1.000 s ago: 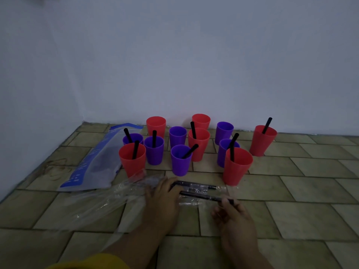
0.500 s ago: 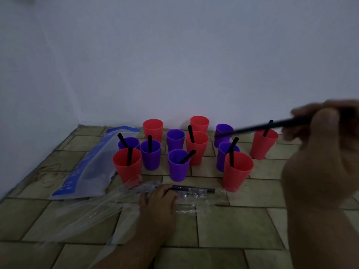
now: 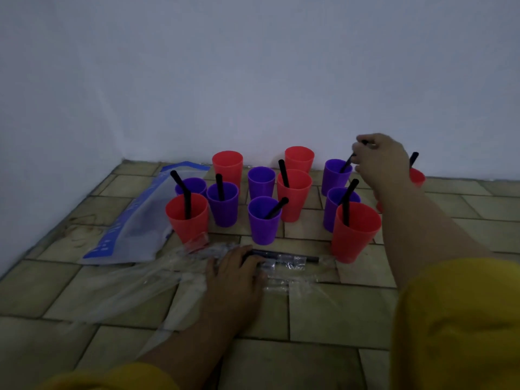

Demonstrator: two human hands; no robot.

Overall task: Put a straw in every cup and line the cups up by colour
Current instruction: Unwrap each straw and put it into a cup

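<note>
Several red and purple cups stand in a loose cluster on the tiled floor near the wall. My right hand (image 3: pixel 381 161) grips a black straw (image 3: pixel 346 163) whose lower end sits inside the back purple cup (image 3: pixel 334 175). My left hand (image 3: pixel 235 273) lies flat on a clear plastic wrapper (image 3: pixel 284 267), with one more black straw (image 3: pixel 284 256) lying in it. Straws stand in several cups, among them the front red cup (image 3: pixel 353 235) and the front purple cup (image 3: pixel 264 223). The two back red cups (image 3: pixel 227 167) (image 3: pixel 299 159) and the middle purple cup (image 3: pixel 261 181) show no straw.
A white and blue plastic bag (image 3: pixel 135 220) lies flat on the floor left of the cups. A red cup with a straw (image 3: pixel 416 177) stands partly hidden behind my right forearm. The white wall rises right behind the cups and along the left.
My right hand took a straw from the wrapper, lifted it up and over the cups, and now has its tip inside the back purple cup. My left hand stayed on the wrapper.
</note>
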